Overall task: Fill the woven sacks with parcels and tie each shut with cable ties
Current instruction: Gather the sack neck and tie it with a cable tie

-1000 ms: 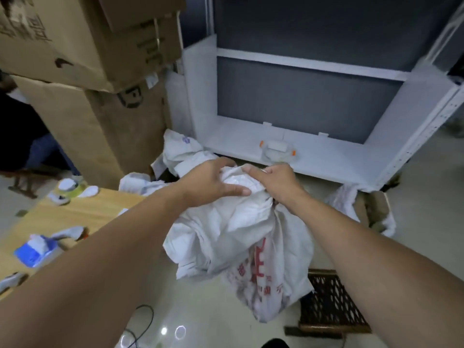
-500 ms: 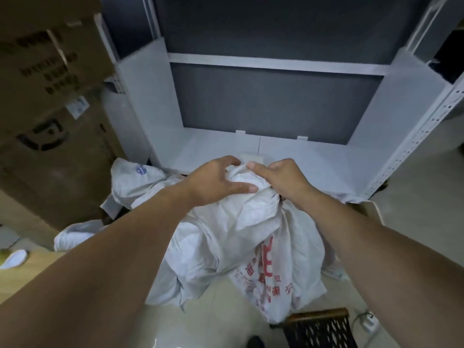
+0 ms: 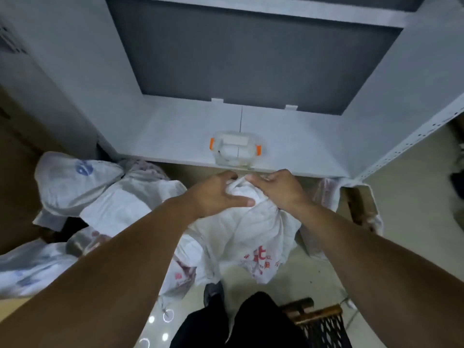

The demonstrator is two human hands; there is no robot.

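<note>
A white woven sack point(image 3: 251, 237) with red print stands on the floor in front of me, its mouth bunched together at the top. My left hand point(image 3: 216, 194) grips the gathered neck from the left, thumb laid across the fabric. My right hand point(image 3: 278, 189) grips the same neck from the right. No cable tie shows in either hand. More white sacks point(image 3: 75, 182) lie heaped at the left. What is inside the sack is hidden.
A grey metal shelf unit point(image 3: 175, 136) stands just beyond the sack, with a clear plastic box with orange clips point(image 3: 236, 151) near its front edge. Cardboard boxes point(image 3: 15, 187) stand at the left. A dark lattice stool point(image 3: 324, 325) is at bottom right, beside my legs point(image 3: 238, 322).
The view has tipped downward and closer to the shelf; the wooden table at the left has left the frame. Both hands keep their hold on the sack's neck.
</note>
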